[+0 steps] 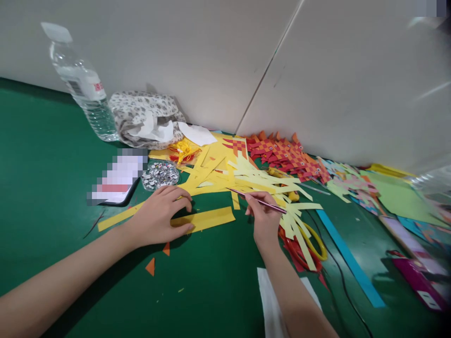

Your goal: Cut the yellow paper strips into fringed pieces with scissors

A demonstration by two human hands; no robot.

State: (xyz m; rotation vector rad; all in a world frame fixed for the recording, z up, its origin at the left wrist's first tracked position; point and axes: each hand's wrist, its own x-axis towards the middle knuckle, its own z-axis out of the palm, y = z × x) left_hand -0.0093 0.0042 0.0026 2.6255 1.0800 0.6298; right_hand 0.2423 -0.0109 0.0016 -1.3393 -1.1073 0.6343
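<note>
My left hand (160, 213) rests palm down over a yellow paper strip (211, 219) on the green table, its fingers bent and the thumb apart. The strip passes under the hand and shows on both sides. In my right hand (264, 216) is a slim pink metallic pen-like tool (271, 205), pinched between the fingers. Its thin tip points left, close to a pile of yellow paper strips (211, 176). Pale yellow strips (287, 188) spread out behind and beside my right hand. Small orange paper scraps (151, 266) lie below my left hand.
A water bottle (84, 89), a phone (120, 180), a patterned fabric pouch (144, 115) and a bag of googly eyes (160, 175) stand or lie at left. Woven red-orange paper fish (282, 152) are heaped by the wall. Scissors (319, 244) and a blue strip (352, 260) lie at right.
</note>
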